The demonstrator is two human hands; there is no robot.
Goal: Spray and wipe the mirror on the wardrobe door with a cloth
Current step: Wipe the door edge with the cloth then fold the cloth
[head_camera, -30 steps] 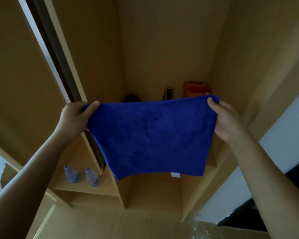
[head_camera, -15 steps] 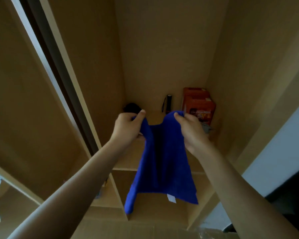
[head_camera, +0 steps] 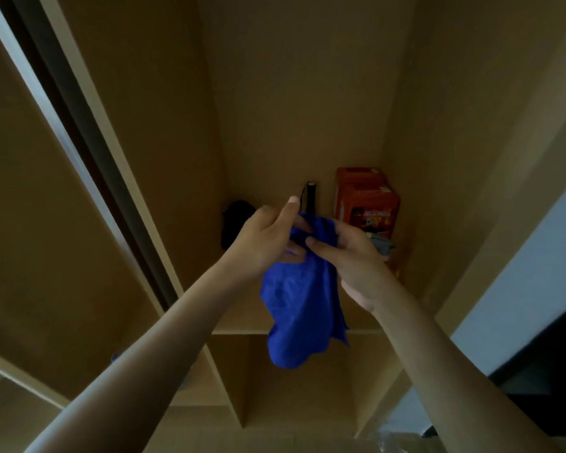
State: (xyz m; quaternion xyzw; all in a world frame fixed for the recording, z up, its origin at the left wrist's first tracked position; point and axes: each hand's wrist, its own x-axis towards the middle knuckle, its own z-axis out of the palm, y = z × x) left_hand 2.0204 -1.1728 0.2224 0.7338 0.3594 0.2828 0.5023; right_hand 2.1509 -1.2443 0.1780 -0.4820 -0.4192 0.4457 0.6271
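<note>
Both hands are together in front of an open wardrobe (head_camera: 294, 93), and both are closed on the top of a blue cloth (head_camera: 299, 308). The left hand (head_camera: 268, 237) grips the upper edge with the thumb raised, and the right hand (head_camera: 350, 256) pinches the same bunched part from the other side; the fingers (head_camera: 317, 245) of the right hand touch the left hand. The cloth hangs down from the hands in loose folds, free of the shelf (head_camera: 242, 330) behind it, and its lower end reaches below the shelf edge.

On the shelf, behind the hands, stands a red box (head_camera: 366, 197) against the right wall. Just left of it is a thin black object (head_camera: 310, 196), maybe a small torch, but the light is too weak to be sure. Further left lies a dark round thing (head_camera: 234, 223), partly hidden by the left hand. At the far left a door edge (head_camera: 79, 152) runs diagonally. The mirror cannot be made out here.
</note>
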